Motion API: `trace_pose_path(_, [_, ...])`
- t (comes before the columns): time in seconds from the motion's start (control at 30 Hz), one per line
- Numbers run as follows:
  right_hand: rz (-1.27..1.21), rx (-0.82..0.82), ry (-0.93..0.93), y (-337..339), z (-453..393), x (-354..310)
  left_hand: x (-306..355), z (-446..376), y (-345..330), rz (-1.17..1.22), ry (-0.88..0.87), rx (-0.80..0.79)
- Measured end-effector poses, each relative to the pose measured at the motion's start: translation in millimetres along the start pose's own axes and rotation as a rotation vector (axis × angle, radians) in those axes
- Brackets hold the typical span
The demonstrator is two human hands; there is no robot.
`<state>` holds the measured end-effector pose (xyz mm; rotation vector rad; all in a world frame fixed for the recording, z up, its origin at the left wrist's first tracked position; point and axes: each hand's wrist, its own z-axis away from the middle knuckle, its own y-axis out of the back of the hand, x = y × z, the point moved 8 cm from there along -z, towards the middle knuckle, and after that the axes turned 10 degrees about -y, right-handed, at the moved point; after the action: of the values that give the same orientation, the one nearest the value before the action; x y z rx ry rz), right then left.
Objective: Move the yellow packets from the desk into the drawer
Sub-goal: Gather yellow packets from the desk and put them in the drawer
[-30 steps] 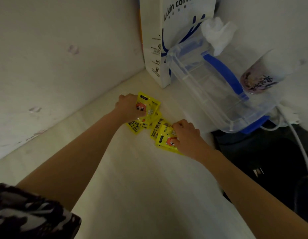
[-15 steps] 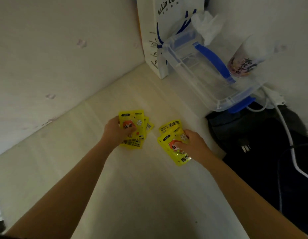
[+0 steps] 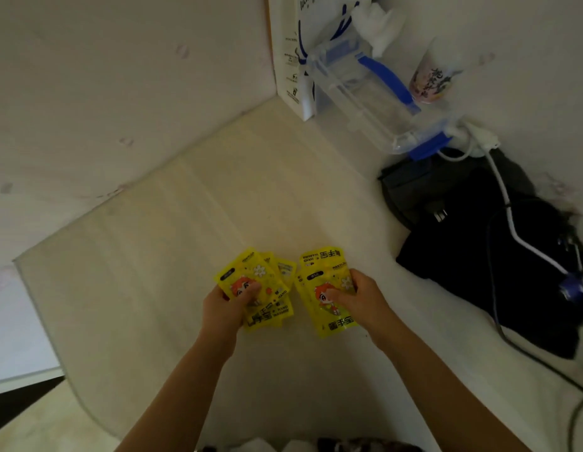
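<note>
Both hands hold yellow packets printed with a red-haired cartoon figure, lifted above the pale desk (image 3: 172,243). My left hand (image 3: 223,309) grips a fanned stack of yellow packets (image 3: 262,282), thumb pressed on the top one. My right hand (image 3: 361,300) grips another small stack of yellow packets (image 3: 319,278), thumb across the front packet. The two stacks sit side by side, almost touching. No drawer is in view.
A white paper bag (image 3: 291,53) stands in the far corner by the wall. A clear plastic box with blue clips (image 3: 371,96) and a cup (image 3: 430,83) lie beside it. Dark cloth (image 3: 479,249) with white and black cables covers the desk's right side.
Both hands picked the packets up from the far part of the desk and drew them back toward me. The view has tilted down.
</note>
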<state>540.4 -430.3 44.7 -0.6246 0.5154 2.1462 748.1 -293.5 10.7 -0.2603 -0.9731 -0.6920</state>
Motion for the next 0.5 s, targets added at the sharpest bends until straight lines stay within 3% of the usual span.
trace_pose_path(0.5, [-0.304,0.266,0.08,-69.7,141.7,134.3,-48.1,101.0,108.6,-0.064,-0.126,-0.249])
